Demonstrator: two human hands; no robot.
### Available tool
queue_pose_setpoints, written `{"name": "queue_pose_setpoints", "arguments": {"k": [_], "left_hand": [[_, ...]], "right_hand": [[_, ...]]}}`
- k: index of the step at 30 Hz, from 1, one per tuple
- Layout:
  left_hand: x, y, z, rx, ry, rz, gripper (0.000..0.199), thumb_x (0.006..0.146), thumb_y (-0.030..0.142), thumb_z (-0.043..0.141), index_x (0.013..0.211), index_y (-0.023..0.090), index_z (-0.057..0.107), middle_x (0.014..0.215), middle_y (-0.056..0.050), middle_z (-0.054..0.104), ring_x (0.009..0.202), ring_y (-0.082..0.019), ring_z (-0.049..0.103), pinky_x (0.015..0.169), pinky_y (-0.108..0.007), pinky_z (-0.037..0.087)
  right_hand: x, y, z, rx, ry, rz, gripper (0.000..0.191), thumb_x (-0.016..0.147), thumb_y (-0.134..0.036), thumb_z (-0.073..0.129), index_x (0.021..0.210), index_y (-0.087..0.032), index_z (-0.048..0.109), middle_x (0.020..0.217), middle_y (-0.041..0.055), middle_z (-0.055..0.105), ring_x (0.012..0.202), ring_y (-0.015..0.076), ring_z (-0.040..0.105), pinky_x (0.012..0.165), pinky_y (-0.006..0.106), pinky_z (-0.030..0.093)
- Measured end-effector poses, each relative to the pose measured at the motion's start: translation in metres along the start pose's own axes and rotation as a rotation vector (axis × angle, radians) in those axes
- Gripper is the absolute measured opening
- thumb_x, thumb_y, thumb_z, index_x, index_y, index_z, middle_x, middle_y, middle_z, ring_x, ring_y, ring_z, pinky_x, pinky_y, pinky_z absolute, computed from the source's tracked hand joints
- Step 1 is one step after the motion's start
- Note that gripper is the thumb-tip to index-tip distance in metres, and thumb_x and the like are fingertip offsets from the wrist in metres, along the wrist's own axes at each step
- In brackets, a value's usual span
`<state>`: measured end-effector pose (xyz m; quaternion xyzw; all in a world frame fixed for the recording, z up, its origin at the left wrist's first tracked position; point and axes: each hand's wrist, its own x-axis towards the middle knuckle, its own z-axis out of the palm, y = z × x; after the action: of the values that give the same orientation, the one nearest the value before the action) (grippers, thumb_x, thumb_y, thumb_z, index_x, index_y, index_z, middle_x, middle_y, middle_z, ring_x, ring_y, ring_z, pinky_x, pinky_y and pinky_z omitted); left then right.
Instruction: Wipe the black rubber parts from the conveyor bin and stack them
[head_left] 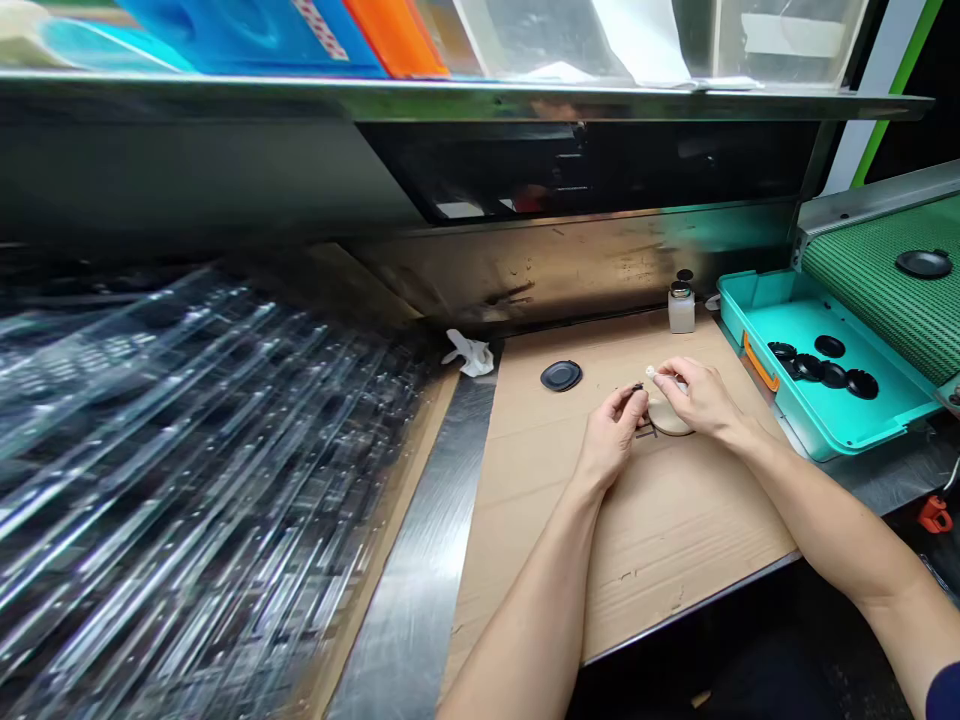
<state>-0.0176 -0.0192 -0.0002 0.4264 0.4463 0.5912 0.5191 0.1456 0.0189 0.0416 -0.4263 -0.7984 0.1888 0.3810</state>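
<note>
Above the cardboard sheet [540, 500], my left hand [609, 440] is closed, pinching a small dark piece [637, 387] between thumb and fingertips. My right hand [699, 397] is closed around a small white-tipped object [651, 372], whose tip points toward the dark piece; a small gap shows between them. Its exact kind is too small to tell. Under the right hand lies a round beige disc [671, 420], partly covered by the fingers. A round black lid-like part [561, 376] rests on the cardboard, left of and beyond my left hand.
A small bottle [681, 310] with whitish contents stands at the back. On the right, a teal tray [840, 438] holds several black round parts, beside a green conveyor belt [862, 255] carrying another. Clear plastic trays [187, 480] fill the left; crumpled white material [470, 353] lies near them.
</note>
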Motion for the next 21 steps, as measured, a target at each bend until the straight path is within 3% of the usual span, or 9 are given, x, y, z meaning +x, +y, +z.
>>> {"name": "queue_pose_setpoints", "arguments": {"k": [4, 8, 14, 18, 21], "left_hand": [[0.001, -0.001, -0.007, 0.136, -0.021, 0.106, 0.061, 0.066, 0.048, 0.09, 0.115, 0.016, 0.076, 0.11, -0.009, 0.075, 0.097, -0.021, 0.067, 0.092, -0.035, 0.053], [0.002, -0.004, -0.013, 0.251, -0.024, 0.089, 0.058, 0.06, 0.043, 0.093, 0.109, 0.016, 0.079, 0.101, -0.008, 0.074, 0.088, -0.021, 0.066, 0.085, -0.036, 0.054], [0.003, -0.007, -0.013, 0.27, -0.047, 0.111, 0.057, 0.055, 0.036, 0.096, 0.105, 0.017, 0.08, 0.098, -0.008, 0.072, 0.084, -0.02, 0.065, 0.081, -0.034, 0.053], [0.006, -0.006, -0.013, 0.093, 0.012, 0.057, 0.059, 0.054, 0.044, 0.098, 0.1, 0.015, 0.077, 0.09, -0.007, 0.072, 0.077, -0.017, 0.063, 0.071, -0.028, 0.051], [0.009, 0.001, -0.014, -0.263, 0.081, -0.041, 0.062, 0.076, 0.071, 0.074, 0.103, 0.016, 0.071, 0.087, -0.008, 0.071, 0.071, -0.016, 0.063, 0.061, -0.024, 0.049]], "right_hand": [[-0.001, -0.007, -0.002, 0.107, -0.08, -0.078, 0.015, 0.097, -0.024, 0.06, 0.095, -0.018, 0.073, 0.091, 0.0027, 0.071, 0.082, 0.0137, 0.061, 0.078, 0.025, 0.043], [0.0, -0.003, -0.008, 0.104, -0.197, -0.146, 0.014, 0.091, -0.017, 0.064, 0.093, -0.017, 0.078, 0.085, 0.0028, 0.071, 0.081, 0.0143, 0.061, 0.076, 0.025, 0.043], [0.0, -0.003, -0.013, 0.007, -0.206, -0.143, 0.02, 0.091, -0.013, 0.06, 0.088, -0.016, 0.08, 0.08, 0.0041, 0.07, 0.077, 0.0147, 0.059, 0.073, 0.026, 0.042], [0.001, -0.005, -0.014, 0.211, -0.284, -0.063, 0.016, 0.089, -0.019, 0.064, 0.084, -0.016, 0.079, 0.08, 0.0018, 0.073, 0.076, 0.0139, 0.063, 0.072, 0.025, 0.044], [0.002, -0.002, -0.01, 0.285, -0.15, 0.024, 0.017, 0.09, -0.027, 0.065, 0.089, -0.017, 0.079, 0.087, 0.003, 0.076, 0.08, 0.0147, 0.066, 0.075, 0.025, 0.047]]}}
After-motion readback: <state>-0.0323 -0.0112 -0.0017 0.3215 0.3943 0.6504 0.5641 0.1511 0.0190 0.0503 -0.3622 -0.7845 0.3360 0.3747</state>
